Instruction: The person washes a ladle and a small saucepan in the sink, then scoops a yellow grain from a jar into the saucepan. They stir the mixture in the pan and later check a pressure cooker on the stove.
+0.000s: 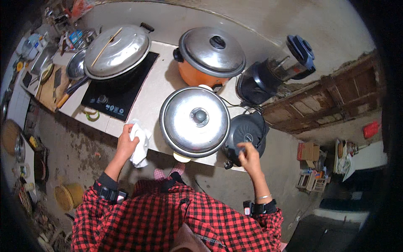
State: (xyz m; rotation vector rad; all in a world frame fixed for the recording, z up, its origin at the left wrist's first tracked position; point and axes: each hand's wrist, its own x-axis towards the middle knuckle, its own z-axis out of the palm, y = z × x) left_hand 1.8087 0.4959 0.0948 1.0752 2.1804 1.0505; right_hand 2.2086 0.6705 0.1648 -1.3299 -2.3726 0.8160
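My left hand grips a white cloth at the front edge of the tiled counter. My right hand is over the front of a round black appliance, fingers bent and apart, holding nothing; whether it touches the appliance I cannot tell. Between my hands sits a round pot with a shiny metal lid and a dark knob. Behind it stands an orange rice cooker with its lid on. Left of these, a large lidded wok rests on a black induction cooker, a chopstick lying across the lid.
A blender stands at the back right, beside power cords. Green peels lie near the counter's front edge. Farther left are a small pan, a cleaver and a wooden cutting board. A yellow bucket stands on the floor.
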